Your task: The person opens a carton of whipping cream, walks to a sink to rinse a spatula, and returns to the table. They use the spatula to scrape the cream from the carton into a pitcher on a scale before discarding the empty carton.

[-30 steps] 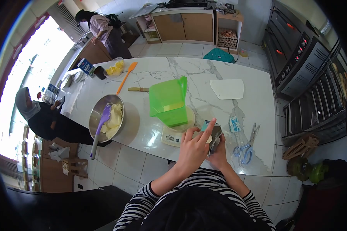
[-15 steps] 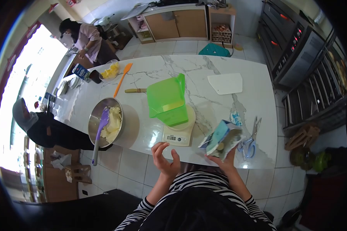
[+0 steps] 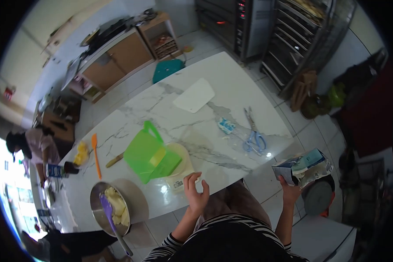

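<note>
My right hand [image 3: 289,192] grips an opened carton [image 3: 284,171] with a silvery foil lining, out past the table's right edge. Its contents cannot be made out. My left hand [image 3: 196,192] is empty, fingers loosely curled and thumb apart, over the front edge beside a cream kitchen scale [image 3: 184,159]. On the scale rests a green plastic container [image 3: 146,153], tilted in view. Further left stands a steel mixing bowl [image 3: 98,214] holding pale creamy fat [image 3: 117,205] and a purple spatula [image 3: 108,208].
Blue-handled scissors [image 3: 254,139], a torn blue-white wrapper piece [image 3: 226,125] and a white scraper [image 3: 194,95] lie on the marble table [image 3: 205,148]. An orange spatula [image 3: 96,155] is at the left. A bin [image 3: 317,197] stands below the carton. A co-worker [image 3: 39,148] stands far left.
My right hand has carried the carton rightward off the table, over the floor near the bin. My view has turned to the right. My left hand keeps its loose curl.
</note>
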{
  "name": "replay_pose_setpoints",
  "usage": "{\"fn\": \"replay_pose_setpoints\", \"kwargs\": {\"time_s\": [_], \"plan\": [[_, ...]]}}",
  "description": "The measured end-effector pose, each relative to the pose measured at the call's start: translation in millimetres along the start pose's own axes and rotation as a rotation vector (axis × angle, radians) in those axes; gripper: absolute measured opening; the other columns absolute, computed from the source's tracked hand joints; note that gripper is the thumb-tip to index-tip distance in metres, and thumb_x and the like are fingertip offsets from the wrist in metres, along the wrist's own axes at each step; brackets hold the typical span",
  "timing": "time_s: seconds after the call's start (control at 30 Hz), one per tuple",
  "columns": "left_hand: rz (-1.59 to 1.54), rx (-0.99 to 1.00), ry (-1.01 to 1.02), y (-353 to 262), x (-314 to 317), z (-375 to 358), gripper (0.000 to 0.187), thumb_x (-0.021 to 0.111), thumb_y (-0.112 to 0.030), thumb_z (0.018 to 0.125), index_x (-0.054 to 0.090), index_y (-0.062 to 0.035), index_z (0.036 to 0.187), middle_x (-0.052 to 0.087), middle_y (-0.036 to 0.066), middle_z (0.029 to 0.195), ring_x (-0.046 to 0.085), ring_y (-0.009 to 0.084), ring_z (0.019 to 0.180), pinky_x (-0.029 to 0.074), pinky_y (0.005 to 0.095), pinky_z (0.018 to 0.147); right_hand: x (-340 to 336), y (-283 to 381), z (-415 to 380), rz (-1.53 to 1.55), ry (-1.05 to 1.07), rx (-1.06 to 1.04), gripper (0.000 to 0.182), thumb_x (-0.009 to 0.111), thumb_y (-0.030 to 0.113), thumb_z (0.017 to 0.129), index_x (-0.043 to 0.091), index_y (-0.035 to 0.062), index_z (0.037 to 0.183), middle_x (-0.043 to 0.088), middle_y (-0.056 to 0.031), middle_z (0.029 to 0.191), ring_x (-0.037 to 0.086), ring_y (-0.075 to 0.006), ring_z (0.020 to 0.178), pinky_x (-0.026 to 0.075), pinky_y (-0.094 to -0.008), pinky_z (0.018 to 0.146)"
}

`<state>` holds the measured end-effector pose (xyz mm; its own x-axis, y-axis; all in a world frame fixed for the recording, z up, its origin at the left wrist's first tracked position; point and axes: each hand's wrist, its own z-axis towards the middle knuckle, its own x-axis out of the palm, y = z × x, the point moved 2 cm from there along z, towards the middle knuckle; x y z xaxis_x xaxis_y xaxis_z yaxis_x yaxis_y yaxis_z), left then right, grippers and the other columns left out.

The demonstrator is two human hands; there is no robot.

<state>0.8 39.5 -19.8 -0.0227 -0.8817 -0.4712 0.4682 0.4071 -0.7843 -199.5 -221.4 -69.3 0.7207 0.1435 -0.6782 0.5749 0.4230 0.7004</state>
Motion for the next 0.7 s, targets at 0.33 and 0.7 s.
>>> {"fn": "replay_pose_setpoints", "kwargs": {"time_s": [0.33,0.7], "plan": [[0.069,0.340,0.501,-70.7,151.9,38.5,0.035,0.055,0.000,0.069,0.059,-0.0115,0.101,0.050,0.008,0.092,0.046,0.0259,0.081,0.040,0.0363,0.073,-102.3,-57.1,-35.0,0.246,-0.502,0.218,0.129,0.086,0.022,0.047,-0.006,0.0056,0.135,0.008,-0.0178,0.136,0.018,-0.0293,0.125,0.017,-0.0395,0.104],[-0.120,0.558,1.008,-130.9,359.1,-106.1,0.027,0.055,-0.004,0.068,0.063,-0.0114,0.093,0.051,0.012,0.089,0.048,0.0293,0.086,0.041,0.0374,0.077,-206.5,-190.8,-5.4,0.154,-0.810,0.301,0.119,0.085,0.019,0.048,0.003,0.0047,0.132,0.023,-0.0182,0.128,0.030,-0.0294,0.118,0.028,-0.0399,0.098]]}}
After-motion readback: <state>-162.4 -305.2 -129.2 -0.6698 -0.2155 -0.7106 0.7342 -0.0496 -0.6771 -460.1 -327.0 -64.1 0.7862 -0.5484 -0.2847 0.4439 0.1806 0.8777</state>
